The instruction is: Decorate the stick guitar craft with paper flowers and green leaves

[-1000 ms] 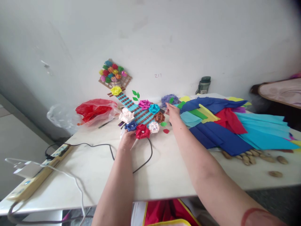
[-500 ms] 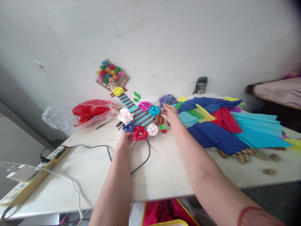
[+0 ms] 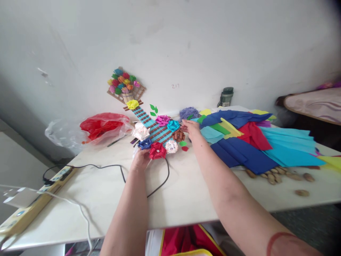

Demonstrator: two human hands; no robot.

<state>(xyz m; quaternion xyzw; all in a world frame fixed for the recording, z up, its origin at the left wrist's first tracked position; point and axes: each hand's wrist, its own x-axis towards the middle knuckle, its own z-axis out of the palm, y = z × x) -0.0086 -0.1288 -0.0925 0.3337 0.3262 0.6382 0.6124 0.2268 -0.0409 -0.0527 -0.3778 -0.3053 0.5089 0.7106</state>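
A guitar-shaped craft (image 3: 156, 132) with light-blue and brown stripes stands tilted back on the table, trimmed with folded flowers. My left hand (image 3: 141, 159) is closed on its lower left edge, below a dark-blue flower (image 3: 145, 143) and beside a red flower (image 3: 157, 151); its fingertips are hidden behind. At the right edge, my right hand (image 3: 191, 128) has its fingers stretched toward the teal flower (image 3: 173, 125) and the brown flower (image 3: 178, 135). Whether they touch is hard to tell. A yellow flower (image 3: 132, 104) tops the neck.
Coloured sheets (image 3: 246, 153) cover the table's right side, with nut-like pieces (image 3: 274, 176) in front. Purple yarn (image 3: 188, 113) lies behind my right hand. A red plastic bag (image 3: 102, 124), power strip (image 3: 39, 202) and black cable (image 3: 167, 174) are leftward. A dark bottle (image 3: 227, 96) stands behind.
My right hand's fingers have moved slightly closer to the teal and brown flowers. My left hand keeps its hold, and the whole view has shifted a little.
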